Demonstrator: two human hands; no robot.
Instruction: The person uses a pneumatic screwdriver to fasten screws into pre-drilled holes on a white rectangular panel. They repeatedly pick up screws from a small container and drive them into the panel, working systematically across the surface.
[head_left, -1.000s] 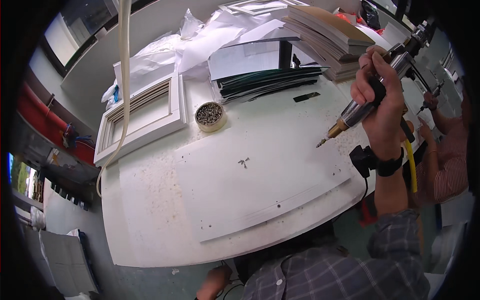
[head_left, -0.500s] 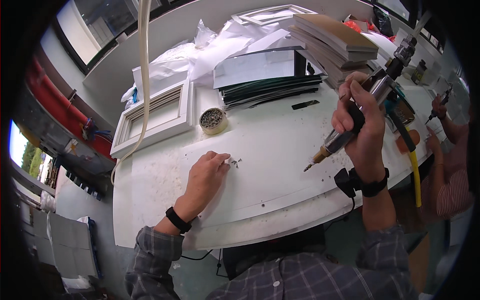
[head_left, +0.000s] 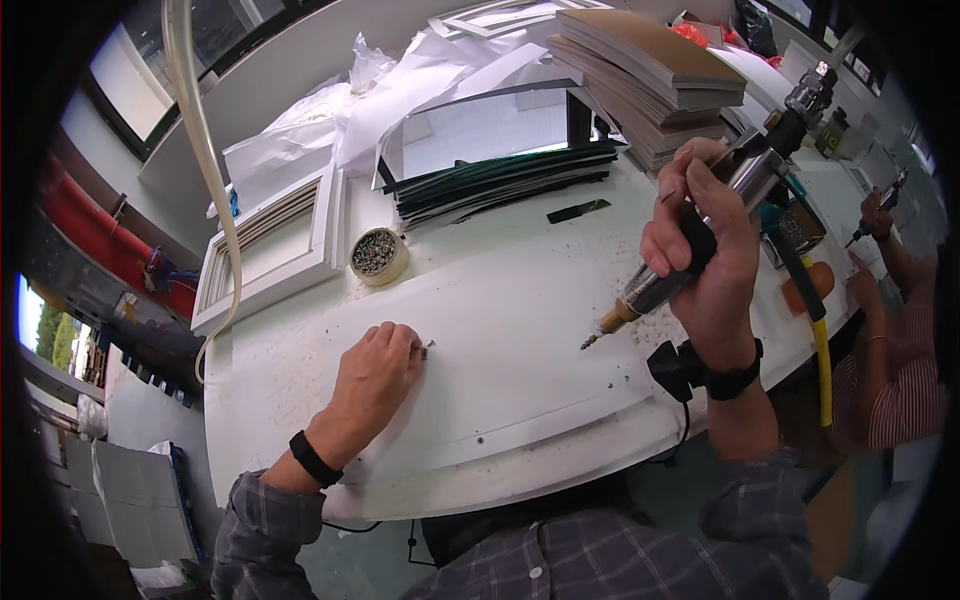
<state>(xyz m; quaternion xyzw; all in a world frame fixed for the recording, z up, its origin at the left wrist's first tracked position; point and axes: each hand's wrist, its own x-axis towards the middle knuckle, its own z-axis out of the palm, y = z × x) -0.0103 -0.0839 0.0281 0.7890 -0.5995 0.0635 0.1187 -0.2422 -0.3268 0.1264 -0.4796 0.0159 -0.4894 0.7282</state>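
My left hand (head_left: 378, 372) rests on the white table with its fingers curled together, gathering small dark screws (head_left: 429, 348); a few tips show beside the fingertips and the rest are covered. In my right hand (head_left: 712, 250) is a pneumatic screwdriver (head_left: 650, 288), gripped round its black and silver body. Its bit points down and left, above the tabletop. A round tub (head_left: 379, 257) full of screws stands beyond my left hand. One loose screw (head_left: 480, 440) lies near the front edge.
White frames (head_left: 275, 245) lie at the back left. A stack of dark-edged glass panes (head_left: 505, 180) and a pile of brown boards (head_left: 650, 75) stand at the back. A pale hose (head_left: 222, 200) hangs at left. On the right, a co-worker's hand (head_left: 877, 215) holds a similar tool.
My left fingers have drawn in over the screws, which lay loose beside them before. The screwdriver has dipped slightly. The whole view has shifted, moving the table things leftward.
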